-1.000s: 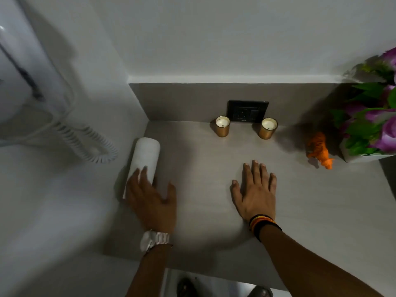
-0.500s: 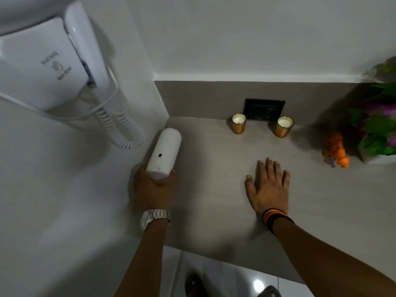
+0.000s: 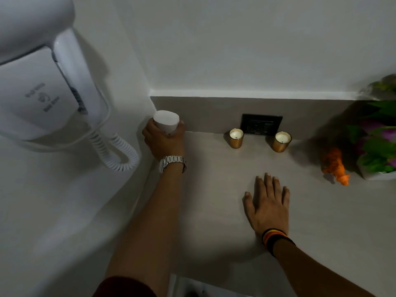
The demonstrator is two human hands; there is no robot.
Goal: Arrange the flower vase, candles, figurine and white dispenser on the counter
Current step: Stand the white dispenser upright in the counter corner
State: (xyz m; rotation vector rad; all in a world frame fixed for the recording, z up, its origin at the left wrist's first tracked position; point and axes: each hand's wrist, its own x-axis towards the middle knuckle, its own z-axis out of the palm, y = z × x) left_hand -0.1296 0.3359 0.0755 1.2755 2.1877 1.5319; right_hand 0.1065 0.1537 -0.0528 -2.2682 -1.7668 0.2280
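A smooth grey-beige counter (image 3: 214,211) fills the corner beneath a white wall, where one glossy plastic hair dryer (image 3: 42,88) hangs with its coiled cord (image 3: 115,153) at the left. At the right edge one flower vase (image 3: 377,151), a white pot of purple blooms and green leaves, sits against the back, with a single orange figurine (image 3: 336,166) just beside it. The right hand (image 3: 267,204) lies flat and open on the counter, fingers spread, holding nothing. The left hand (image 3: 165,140) is wrapped around the lower body of the one white dispenser (image 3: 166,122), a matte rounded cylinder standing upright in the back left corner, its flat top clear above the fingers. Two short gold candles (image 3: 236,140) (image 3: 282,141) with white wax flank one black wall socket (image 3: 261,124).
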